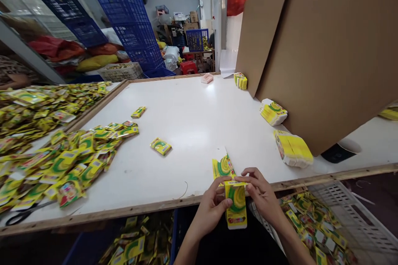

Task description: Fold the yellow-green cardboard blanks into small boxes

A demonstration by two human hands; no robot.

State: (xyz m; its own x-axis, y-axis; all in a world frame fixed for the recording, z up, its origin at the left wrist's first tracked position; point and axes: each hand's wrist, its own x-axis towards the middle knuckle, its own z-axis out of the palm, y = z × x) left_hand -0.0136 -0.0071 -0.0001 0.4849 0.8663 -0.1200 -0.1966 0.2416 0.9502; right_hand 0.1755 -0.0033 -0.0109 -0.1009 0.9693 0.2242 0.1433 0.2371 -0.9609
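My left hand (214, 206) grips a small yellow and green printed carton (236, 211) at the table's front edge, thumb on its face and fingers along its upper end. On the other side, my right hand (263, 193) pinches the same upper end, with its fingertips at the flap. Just beyond my fingers, another yellow carton piece (222, 167) with a white flap lies on the table; whether it joins the held one I cannot tell. Stacks of flat carton blanks (292, 149) stand to the right, with a second stack (273, 112) farther back.
Filled packets (90, 145) are heaped at the left of the white table (174, 107), with black scissors (27, 212) at the corner. Cardboard sheets (326, 49) lean on the right, beside a dark cup (338, 153). Crates of packets (357, 211) stand below the edge.
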